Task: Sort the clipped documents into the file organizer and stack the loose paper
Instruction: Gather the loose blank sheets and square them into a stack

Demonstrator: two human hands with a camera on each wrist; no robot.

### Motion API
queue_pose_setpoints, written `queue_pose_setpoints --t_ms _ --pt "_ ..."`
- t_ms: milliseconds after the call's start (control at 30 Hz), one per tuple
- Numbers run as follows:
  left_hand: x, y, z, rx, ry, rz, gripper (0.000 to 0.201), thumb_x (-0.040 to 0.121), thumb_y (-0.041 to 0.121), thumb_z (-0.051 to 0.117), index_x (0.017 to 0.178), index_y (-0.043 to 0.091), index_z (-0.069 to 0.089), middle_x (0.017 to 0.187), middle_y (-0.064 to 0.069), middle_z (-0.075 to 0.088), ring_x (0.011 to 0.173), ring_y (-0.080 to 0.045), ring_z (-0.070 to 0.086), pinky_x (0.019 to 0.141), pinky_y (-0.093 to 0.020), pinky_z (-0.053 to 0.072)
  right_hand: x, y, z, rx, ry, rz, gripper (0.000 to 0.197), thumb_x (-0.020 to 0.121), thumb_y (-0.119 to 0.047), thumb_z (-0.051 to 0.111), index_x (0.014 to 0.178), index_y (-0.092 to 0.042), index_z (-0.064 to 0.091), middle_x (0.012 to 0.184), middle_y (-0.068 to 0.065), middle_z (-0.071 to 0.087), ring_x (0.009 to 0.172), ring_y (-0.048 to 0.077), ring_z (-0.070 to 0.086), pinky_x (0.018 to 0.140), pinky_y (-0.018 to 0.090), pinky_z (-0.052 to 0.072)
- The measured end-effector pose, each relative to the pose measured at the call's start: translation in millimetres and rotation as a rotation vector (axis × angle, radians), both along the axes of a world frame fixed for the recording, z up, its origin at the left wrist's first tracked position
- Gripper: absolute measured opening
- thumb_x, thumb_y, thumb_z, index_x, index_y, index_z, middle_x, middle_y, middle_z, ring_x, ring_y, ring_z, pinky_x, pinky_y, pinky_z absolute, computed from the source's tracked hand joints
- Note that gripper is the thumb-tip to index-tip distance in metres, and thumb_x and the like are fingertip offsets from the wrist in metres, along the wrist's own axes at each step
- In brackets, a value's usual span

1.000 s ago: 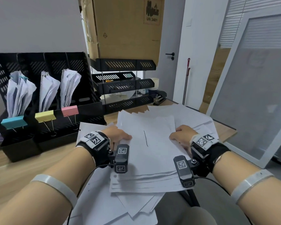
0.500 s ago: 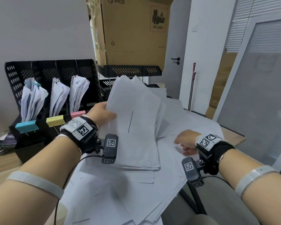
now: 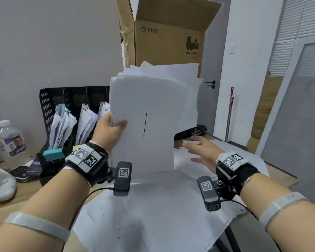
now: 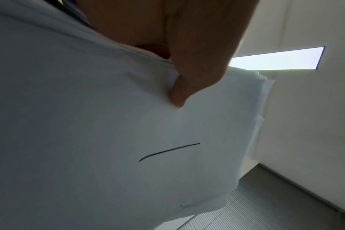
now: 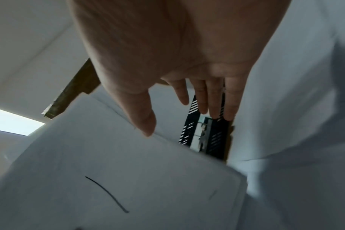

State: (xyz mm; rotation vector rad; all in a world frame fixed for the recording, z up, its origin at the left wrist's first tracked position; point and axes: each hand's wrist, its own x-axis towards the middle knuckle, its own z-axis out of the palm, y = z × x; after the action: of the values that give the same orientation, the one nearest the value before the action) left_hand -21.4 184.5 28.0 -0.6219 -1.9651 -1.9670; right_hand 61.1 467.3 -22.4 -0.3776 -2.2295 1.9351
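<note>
1. Pinching one side edge of a raised sheaf of loose paper, the left hand has its thumb on the front sheet and its fingers hidden behind; the sheaf stands nearly upright above the desk.
2. Reaching with straight, spread fingers, the right hand holds nothing and hovers beside the sheaf's lower right edge, over more loose sheets lying on the desk.
3. Likely risk: a one-sided pinch lets the uneven top sheets fan out or slide free, scattering them again.
4. Clipped documents already stand in the black file organizer, left of the sheaf.
5. Readable writing: "PICO" and "UN 3481" on the cardboard box behind; the front sheet bears only a pen stroke.
</note>
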Motion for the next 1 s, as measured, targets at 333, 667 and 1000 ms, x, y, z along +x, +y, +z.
queue_pose_setpoints --t_ms 333,667,1000 --pt "2 28 -40 0.287 -0.136 -0.116 0.025 0.097 -0.003 0.057 0.115 0.013 0.063 0.108 -0.01 0.073 0.09 -0.022 0.073 0.082 -0.039 0.057 -25 1 19 -0.09 0.118 -0.25 0.101 0.069 -0.055 0.08 0.151 -0.022 0.031 0.147 0.005 0.044 0.129 0.026 0.049 0.103 0.049 0.046" --pt "-5 27 -43 0.279 -0.129 -0.197 0.026 0.097 -0.001 0.058 0.115 0.016 0.065 0.103 -0.003 0.077 0.088 -0.018 0.076 0.071 -0.03 0.061 3 53 32 0.436 0.345 -0.443 0.094 0.077 -0.016 0.083 0.151 -0.016 0.026 0.131 -0.004 0.041 0.114 0.01 0.042 0.09 0.016 0.033" --pt "-13 30 -34 0.267 -0.147 -0.221 0.028 0.096 0.002 0.062 0.123 0.007 0.061 0.107 -0.011 0.074 0.085 -0.022 0.075 0.068 -0.033 0.062 -1 77 27 0.612 0.238 -0.37 0.043 0.08 -0.032 0.076 0.119 -0.02 0.064 0.123 0.006 0.058 0.115 0.025 0.056 0.094 0.033 0.042"
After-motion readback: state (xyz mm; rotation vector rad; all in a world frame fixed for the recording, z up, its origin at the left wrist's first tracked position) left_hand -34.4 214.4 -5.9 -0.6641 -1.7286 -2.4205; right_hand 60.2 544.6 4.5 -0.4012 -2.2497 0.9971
